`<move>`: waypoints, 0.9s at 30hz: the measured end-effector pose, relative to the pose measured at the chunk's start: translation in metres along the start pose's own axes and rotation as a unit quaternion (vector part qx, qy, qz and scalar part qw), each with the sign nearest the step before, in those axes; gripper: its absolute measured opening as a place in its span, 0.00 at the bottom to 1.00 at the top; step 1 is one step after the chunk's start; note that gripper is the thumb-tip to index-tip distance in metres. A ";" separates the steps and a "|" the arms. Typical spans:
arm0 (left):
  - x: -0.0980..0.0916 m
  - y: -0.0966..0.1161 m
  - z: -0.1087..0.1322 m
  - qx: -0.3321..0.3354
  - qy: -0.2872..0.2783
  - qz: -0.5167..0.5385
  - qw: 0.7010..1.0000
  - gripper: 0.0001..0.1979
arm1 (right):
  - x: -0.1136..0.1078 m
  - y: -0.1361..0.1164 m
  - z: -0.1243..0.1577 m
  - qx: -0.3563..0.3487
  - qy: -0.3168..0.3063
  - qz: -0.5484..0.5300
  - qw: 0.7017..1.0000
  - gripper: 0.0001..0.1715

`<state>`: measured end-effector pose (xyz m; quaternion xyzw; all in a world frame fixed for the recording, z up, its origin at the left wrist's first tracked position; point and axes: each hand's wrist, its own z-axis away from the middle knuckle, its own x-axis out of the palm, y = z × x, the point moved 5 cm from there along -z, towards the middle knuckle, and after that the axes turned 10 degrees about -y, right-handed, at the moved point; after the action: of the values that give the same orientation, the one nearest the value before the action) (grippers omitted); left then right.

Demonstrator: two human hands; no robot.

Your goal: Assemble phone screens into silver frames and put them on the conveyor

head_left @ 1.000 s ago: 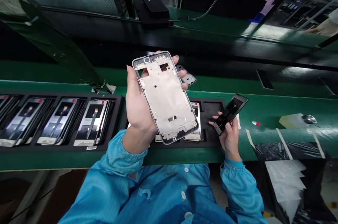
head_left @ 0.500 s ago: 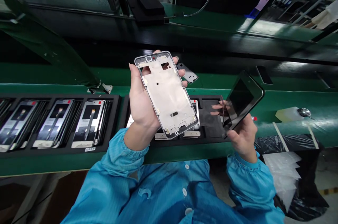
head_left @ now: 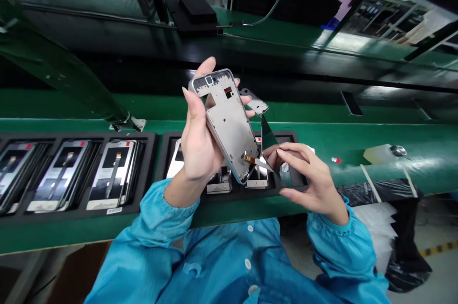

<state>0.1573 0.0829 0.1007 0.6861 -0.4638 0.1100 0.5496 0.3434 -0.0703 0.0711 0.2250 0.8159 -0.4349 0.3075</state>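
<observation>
My left hand (head_left: 200, 144) is wrapped round a silver phone frame (head_left: 231, 122), held tilted above the bench with its inner side showing. In my right hand (head_left: 309, 172) a dark glass screen (head_left: 269, 139) stands nearly edge-on, gripped by the fingers and thumb. An orange-tipped flex cable (head_left: 252, 159) reaches from the screen to the lower end of the frame. Under both hands lies a black tray (head_left: 300, 139) with phone parts in it. Another silver frame (head_left: 255, 102) rests on the bench just behind the held one.
A second black tray (head_left: 150, 170) on the left holds stacked screens (head_left: 112, 175). A green post (head_left: 78, 84) slants down to the bench at the left. At the right are a bottle with a metal top (head_left: 379, 153), a dark phone part (head_left: 351, 103) and plastic bags (head_left: 381, 232).
My right hand has brought the screen leftward to the frame's lower end and turned it edge-on, so its cable now shows. My left hand has tilted the frame.
</observation>
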 end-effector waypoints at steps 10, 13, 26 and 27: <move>-0.003 0.000 0.000 0.041 -0.126 -0.123 0.984 0.24 | 0.017 0.014 -0.013 0.020 0.043 -0.066 0.997 0.43; -0.005 0.002 -0.002 0.039 -0.143 -0.160 0.976 0.25 | 0.023 0.020 -0.015 0.029 0.069 -0.113 0.991 0.46; -0.012 0.001 -0.002 0.087 -0.178 -0.182 0.963 0.25 | 0.023 0.015 -0.011 0.031 0.056 -0.109 0.992 0.49; -0.010 0.000 -0.002 0.088 -0.186 -0.192 0.960 0.25 | 0.025 0.014 -0.015 0.030 0.064 -0.111 0.991 0.50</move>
<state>0.1524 0.0896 0.0941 0.8163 -0.4062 -0.0868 0.4014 0.3298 -0.0479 0.0524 0.1691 0.8403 -0.4757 0.1976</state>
